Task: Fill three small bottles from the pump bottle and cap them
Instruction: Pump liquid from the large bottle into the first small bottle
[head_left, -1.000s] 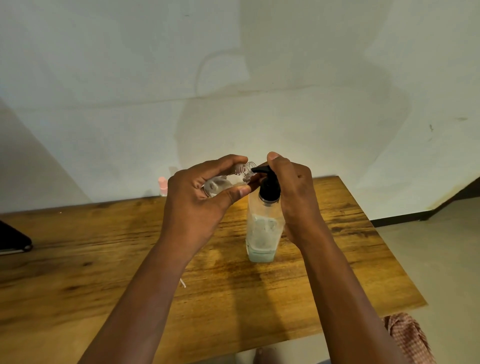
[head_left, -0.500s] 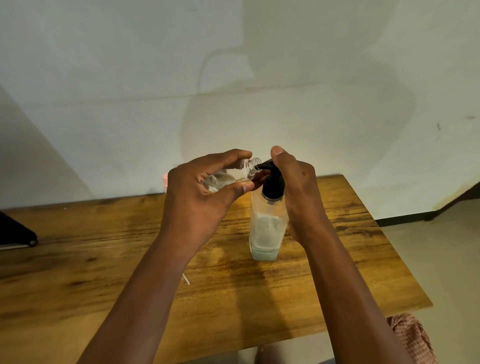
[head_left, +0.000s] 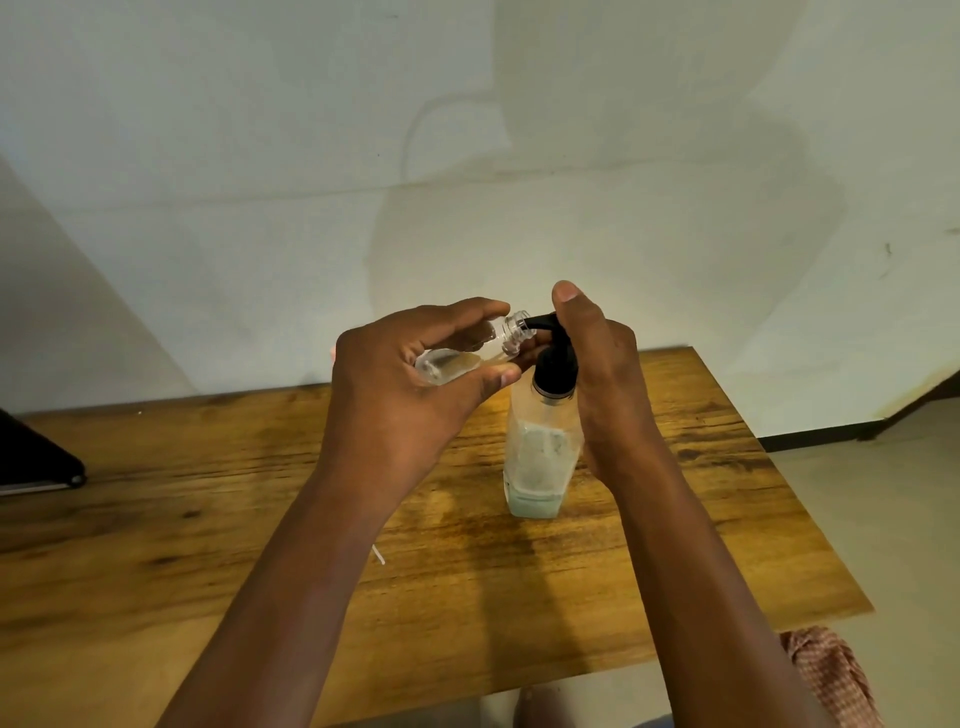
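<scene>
Small bottle (head_left: 467, 358) lies nearly on its side in my left hand (head_left: 400, 395), above the table (head_left: 208, 519), with its threaded open mouth turned right and touching the tip of the black spout. The grip here is curled around it: fingers over the top, thumb pressed along the near side. It is clear, and I see only a thin pool of liquid along its lower wall.

Pump bottle (head_left: 540, 457) stands upright on the table just right of that hand. My right hand (head_left: 608, 384) wraps its far side and neck, grip closed around it, with one finger up on the black pump head (head_left: 556, 358). This bottle is translucent, its walls smeared white inside, and only a shallow pale green layer sits at the bottom.

A dark object (head_left: 31, 462) rests at the table's left edge. A small white scrap (head_left: 378, 555) lies on the wood by my left forearm. Checked cloth (head_left: 831, 675) shows below the table's right corner.
</scene>
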